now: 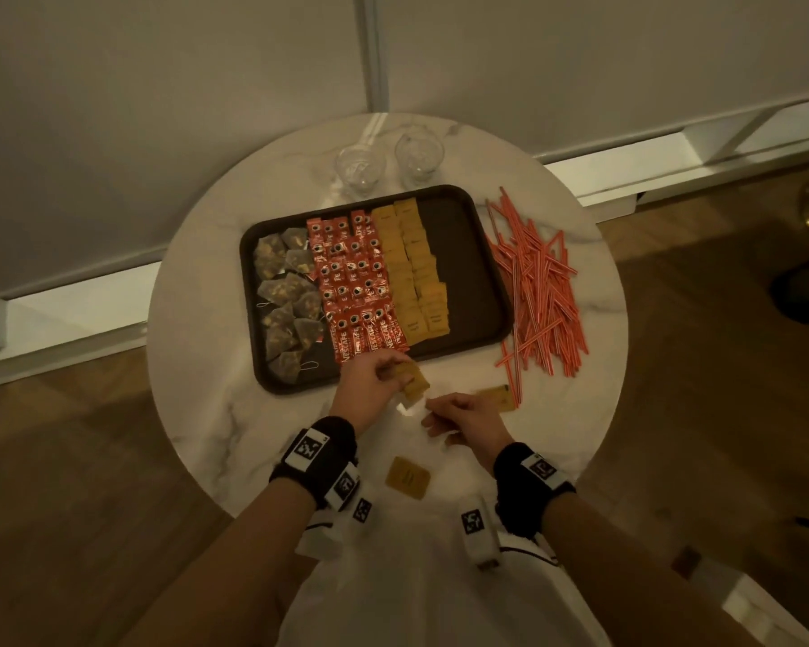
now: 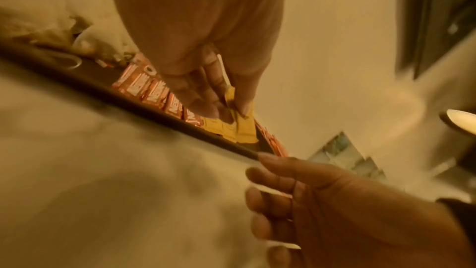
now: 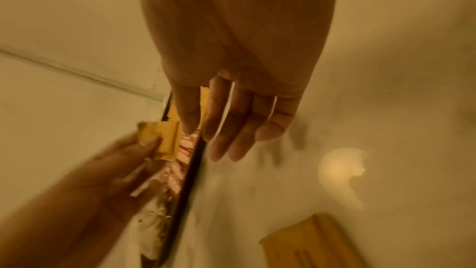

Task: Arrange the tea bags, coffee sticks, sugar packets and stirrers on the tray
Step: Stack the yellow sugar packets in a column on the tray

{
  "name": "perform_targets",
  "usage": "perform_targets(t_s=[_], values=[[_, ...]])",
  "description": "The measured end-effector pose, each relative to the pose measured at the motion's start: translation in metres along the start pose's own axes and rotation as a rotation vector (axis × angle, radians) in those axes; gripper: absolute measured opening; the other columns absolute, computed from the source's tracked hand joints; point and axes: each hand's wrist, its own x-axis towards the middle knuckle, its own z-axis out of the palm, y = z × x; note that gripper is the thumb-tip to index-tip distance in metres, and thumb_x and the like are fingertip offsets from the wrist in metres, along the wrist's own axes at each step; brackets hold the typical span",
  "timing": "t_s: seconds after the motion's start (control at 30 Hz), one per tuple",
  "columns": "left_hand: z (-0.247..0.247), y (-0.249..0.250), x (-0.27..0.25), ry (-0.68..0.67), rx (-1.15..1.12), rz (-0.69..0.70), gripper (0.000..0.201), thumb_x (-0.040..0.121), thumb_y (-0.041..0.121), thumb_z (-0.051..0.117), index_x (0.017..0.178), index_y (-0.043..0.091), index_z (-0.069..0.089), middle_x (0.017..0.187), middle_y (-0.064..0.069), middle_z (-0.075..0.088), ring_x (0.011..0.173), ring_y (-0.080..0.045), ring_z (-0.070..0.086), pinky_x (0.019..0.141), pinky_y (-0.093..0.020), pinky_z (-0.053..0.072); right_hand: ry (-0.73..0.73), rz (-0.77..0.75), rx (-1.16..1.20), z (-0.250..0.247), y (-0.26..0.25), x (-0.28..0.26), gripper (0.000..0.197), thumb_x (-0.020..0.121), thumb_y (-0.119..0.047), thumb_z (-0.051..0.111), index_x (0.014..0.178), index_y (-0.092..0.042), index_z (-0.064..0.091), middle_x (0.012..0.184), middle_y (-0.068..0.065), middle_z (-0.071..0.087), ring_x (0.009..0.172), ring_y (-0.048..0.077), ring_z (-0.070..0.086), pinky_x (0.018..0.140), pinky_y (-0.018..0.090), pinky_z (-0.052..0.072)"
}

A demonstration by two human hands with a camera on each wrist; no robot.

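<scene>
on the round marble table, a dark tray beside white wall panels.

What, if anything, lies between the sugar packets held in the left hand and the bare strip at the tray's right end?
Nothing visible blocks it. The left hand pinches sugar packets just off the near rim of the tray; the bare strip lies open beyond it.

Both wrist views motion-blurred. Print on the yellow sugar packets too small to read in head view. Left hand covers most of the packets it pinches, count unclear. Right hand, lower centre of head view: whether fingers hold anything can't tell. Tea bags a pale smear, upper left of left wrist view. A packet cut off by bottom edge, right wrist view.
</scene>
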Motion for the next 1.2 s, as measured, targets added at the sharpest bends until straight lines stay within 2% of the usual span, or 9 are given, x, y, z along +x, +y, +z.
perform_targets(t_s=[0.1, 0.27, 0.43, 0.5, 0.6, 0.77, 0.93, 1.03, 1.2], values=[[-0.004, 0.008, 0.027, -0.027, 0.178, 0.054, 0.019, 0.088, 0.01, 0.071, 0.104, 0.019, 0.074, 0.101, 0.007, 0.071, 0.096, -0.004, 0.064, 0.092, -0.024, 0.05, -0.046, 0.14, -0.05, 0.001, 0.002, 0.006, 0.029, 0.093, -0.032, 0.066, 0.089, -0.003, 0.069, 0.072, 0.013, 0.072, 0.059, 0.023, 0.067, 0.051, 0.027, 0.051], [-0.003, 0.025, 0.072, -0.056, 0.425, 0.116, 0.02, 0.091, 0.017, 0.069, 0.11, 0.018, 0.073, 0.108, 0.001, 0.072, 0.099, -0.014, 0.064, 0.092, -0.034, 0.053, 0.023, 0.226, -0.128, 0.009, 0.003, 0.016, 0.047, 0.088, -0.048, 0.069, 0.082, -0.002, 0.069, 0.071, 0.016, 0.073, 0.059, 0.026, 0.07, 0.054, 0.03, 0.058], [0.001, 0.023, 0.095, -0.061, 0.529, 0.11, 0.021, 0.091, 0.019, 0.068, 0.112, 0.021, 0.072, 0.112, 0.0, 0.071, 0.102, -0.017, 0.064, 0.092, -0.037, 0.053, 0.067, 0.302, -0.133, 0.015, 0.0, 0.024, 0.048, 0.089, -0.046, 0.069, 0.078, 0.001, 0.068, 0.064, 0.015, 0.071, 0.051, 0.024, 0.067, 0.055, 0.032, 0.06], [-0.001, 0.019, 0.098, -0.066, 0.554, 0.12, 0.023, 0.09, 0.022, 0.07, 0.113, 0.023, 0.071, 0.112, 0.001, 0.07, 0.101, -0.016, 0.064, 0.089, -0.036, 0.054, 0.092, 0.317, -0.115, 0.015, -0.001, 0.025, 0.047, 0.09, -0.043, 0.068, 0.079, 0.002, 0.068, 0.061, 0.014, 0.069, 0.047, 0.023, 0.065, 0.049, 0.03, 0.057], [-0.012, 0.016, 0.101, -0.041, 0.668, 0.221, 0.024, 0.088, 0.033, 0.071, 0.112, 0.027, 0.069, 0.105, 0.007, 0.064, 0.091, -0.009, 0.059, 0.074, -0.026, 0.049, 0.106, 0.328, -0.122, 0.017, -0.002, 0.026, 0.047, 0.091, -0.042, 0.068, 0.078, 0.004, 0.069, 0.058, 0.014, 0.068, 0.044, 0.022, 0.063, 0.045, 0.027, 0.053], [-0.025, 0.009, 0.101, -0.024, 0.803, 0.384, 0.027, 0.089, 0.038, 0.069, 0.112, 0.024, 0.068, 0.113, 0.004, 0.061, 0.099, -0.013, 0.058, 0.071, -0.024, 0.045, 0.136, 0.319, -0.11, 0.017, 0.001, 0.028, 0.049, 0.089, -0.042, 0.07, 0.078, 0.005, 0.07, 0.058, 0.015, 0.068, 0.043, 0.022, 0.063, 0.047, 0.029, 0.055], [-0.005, 0.004, 0.099, -0.088, 0.907, 0.415, 0.027, 0.086, 0.037, 0.071, 0.108, 0.022, 0.069, 0.109, 0.002, 0.063, 0.102, -0.021, 0.056, 0.074, -0.031, 0.045, 0.138, 0.303, -0.128, 0.016, 0.0, 0.026, 0.051, 0.089, -0.044, 0.069, 0.079, 0.006, 0.07, 0.061, 0.017, 0.07, 0.046, 0.023, 0.065, 0.049, 0.029, 0.056], [0.002, 0.005, 0.101, -0.092, 0.945, 0.386, 0.025, 0.086, 0.037, 0.071, 0.106, 0.021, 0.068, 0.108, 0.002, 0.063, 0.104, -0.023, 0.054, 0.084, -0.039, 0.043, 0.137, 0.301, -0.127, 0.016, 0.001, 0.026, 0.05, 0.089, -0.044, 0.07, 0.076, 0.004, 0.07, 0.06, 0.017, 0.069, 0.045, 0.023, 0.064, 0.048, 0.029, 0.055], [0.006, 0.006, 0.1, -0.066, 0.969, 0.357, 0.022, 0.087, 0.039, 0.068, 0.104, 0.025, 0.066, 0.111, 0.005, 0.062, 0.109, -0.021, 0.051, 0.093, -0.042, 0.036, 0.141, 0.297, -0.132, 0.016, 0.002, 0.028, 0.052, 0.088, -0.045, 0.071, 0.078, 0.005, 0.071, 0.06, 0.016, 0.07, 0.046, 0.024, 0.064, 0.053, 0.031, 0.058]])
